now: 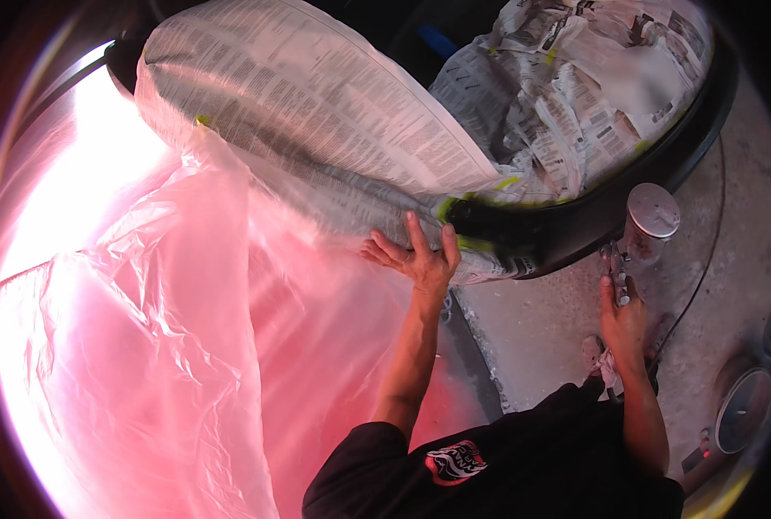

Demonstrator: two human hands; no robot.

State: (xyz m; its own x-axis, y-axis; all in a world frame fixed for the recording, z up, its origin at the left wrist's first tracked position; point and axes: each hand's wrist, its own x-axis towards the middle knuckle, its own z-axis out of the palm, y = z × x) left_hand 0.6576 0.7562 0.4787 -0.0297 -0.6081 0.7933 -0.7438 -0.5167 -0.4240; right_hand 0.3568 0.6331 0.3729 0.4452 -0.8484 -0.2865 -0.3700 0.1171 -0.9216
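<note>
My left hand (415,253) lies flat, fingers spread, on newspaper masking (316,112) taped over a car body, right beside a glossy black painted panel (558,229) edged with yellow-green tape. My right hand (623,322) grips a spray gun (640,233) with a round metal cup on top, its head held close under the black panel's edge. A rag is tucked by my right wrist.
Pink translucent plastic sheeting (143,329) drapes the left half of the view. More crumpled newspaper (593,78) covers the upper right. Grey concrete floor (541,329) lies below, crossed by a thin hose (705,268). Round metal objects (744,406) sit at the right rim.
</note>
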